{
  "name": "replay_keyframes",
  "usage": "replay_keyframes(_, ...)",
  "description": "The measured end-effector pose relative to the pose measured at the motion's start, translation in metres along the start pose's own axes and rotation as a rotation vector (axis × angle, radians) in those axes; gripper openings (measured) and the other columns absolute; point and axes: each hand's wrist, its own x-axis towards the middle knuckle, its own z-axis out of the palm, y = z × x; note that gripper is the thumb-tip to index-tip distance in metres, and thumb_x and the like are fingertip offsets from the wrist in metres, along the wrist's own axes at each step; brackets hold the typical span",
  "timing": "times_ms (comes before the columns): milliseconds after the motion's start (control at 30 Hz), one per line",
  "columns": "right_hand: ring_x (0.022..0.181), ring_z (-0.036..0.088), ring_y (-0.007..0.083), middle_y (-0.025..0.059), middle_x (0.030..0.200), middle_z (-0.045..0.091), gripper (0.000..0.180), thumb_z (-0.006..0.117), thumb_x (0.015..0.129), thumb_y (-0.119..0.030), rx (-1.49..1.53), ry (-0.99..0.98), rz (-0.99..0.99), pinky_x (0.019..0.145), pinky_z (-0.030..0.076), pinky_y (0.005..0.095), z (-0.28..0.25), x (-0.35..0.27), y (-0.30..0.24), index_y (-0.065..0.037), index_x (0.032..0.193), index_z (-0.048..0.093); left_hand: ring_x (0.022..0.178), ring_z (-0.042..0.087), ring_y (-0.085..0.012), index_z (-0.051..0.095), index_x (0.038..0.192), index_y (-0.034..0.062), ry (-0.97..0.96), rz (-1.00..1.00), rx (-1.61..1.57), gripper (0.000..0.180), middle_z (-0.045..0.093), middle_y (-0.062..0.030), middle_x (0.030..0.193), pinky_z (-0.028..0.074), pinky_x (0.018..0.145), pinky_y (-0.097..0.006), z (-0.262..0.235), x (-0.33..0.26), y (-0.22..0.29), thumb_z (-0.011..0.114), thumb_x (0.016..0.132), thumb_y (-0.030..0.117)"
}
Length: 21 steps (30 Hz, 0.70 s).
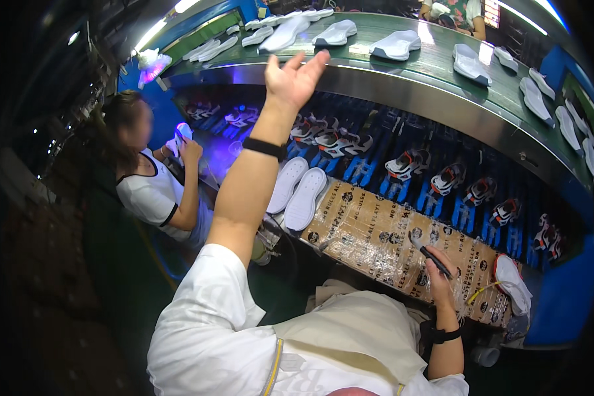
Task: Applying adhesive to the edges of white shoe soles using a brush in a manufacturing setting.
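Note:
My left hand [296, 78] is raised with fingers spread, holding nothing, reaching toward the steel edge of the green conveyor belt [402, 72] near a white shoe sole [335, 33]. My right hand [438, 277] rests on the cardboard-covered workbench [369, 231] and grips a dark brush-like tool [429, 252]. A pair of white soles [297, 191] lies at the bench's left end. Another white sole [511, 284] sits at the bench's right end.
Several white soles ride the curved belt. Below it, a lower track carries several shoe uppers on blue stands [442, 181]. A seated person in a white shirt [153, 191] works at my left, holding a shoe part under violet light. Another person stands beyond the belt [452, 13].

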Motion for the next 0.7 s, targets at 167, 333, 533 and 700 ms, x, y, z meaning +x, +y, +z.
replay_keyframes(167,0.092,0.066,0.0211,0.0136,0.105,0.071,0.029,0.069,0.093,-0.007,-0.066,0.039,-0.080,0.082,0.050,0.0304,0.004,-0.005,0.039,0.003,0.120,0.071,0.131,0.054,-0.0478,0.029,0.152,-0.0119,0.112,0.038,0.517,0.069,0.047,-0.0355,0.145,0.048,0.108,-0.054,-0.020,-0.015,-0.010,0.032,0.111,0.043)
replay_keyframes(333,0.085,0.064,0.0210,0.0136,0.097,0.068,0.030,0.068,0.094,-0.008,-0.095,0.034,-0.077,0.078,0.049,0.0312,0.006,-0.010,0.059,0.003,0.122,0.070,0.081,0.074,-0.0188,0.071,0.114,-0.0045,0.309,0.444,1.057,0.034,0.075,-0.0129,0.100,0.059,0.065,-0.029,-0.041,0.002,0.018,0.056,0.103,0.025)
replay_keyframes(533,0.082,0.062,0.0206,0.0120,0.092,0.066,0.030,0.068,0.094,-0.010,-0.132,0.043,-0.051,0.076,0.048,0.0310,0.011,-0.009,0.049,0.004,0.121,0.070,0.113,0.068,-0.0432,0.068,0.129,-0.0024,0.497,0.780,2.204,0.073,0.070,-0.0295,0.122,0.050,0.103,-0.044,-0.027,0.053,0.075,0.068,0.086,0.057)
replay_keyframes(700,0.080,0.062,0.0223,0.0128,0.091,0.066,0.030,0.069,0.093,-0.009,-0.147,0.040,-0.039,0.075,0.048,0.0315,0.009,-0.006,0.052,0.004,0.120,0.070,0.125,0.062,-0.0439,0.060,0.138,-0.0062,0.351,0.539,2.559,0.090,0.064,-0.0339,0.131,0.046,0.110,-0.045,-0.046,0.117,0.113,0.064,0.086,0.067)
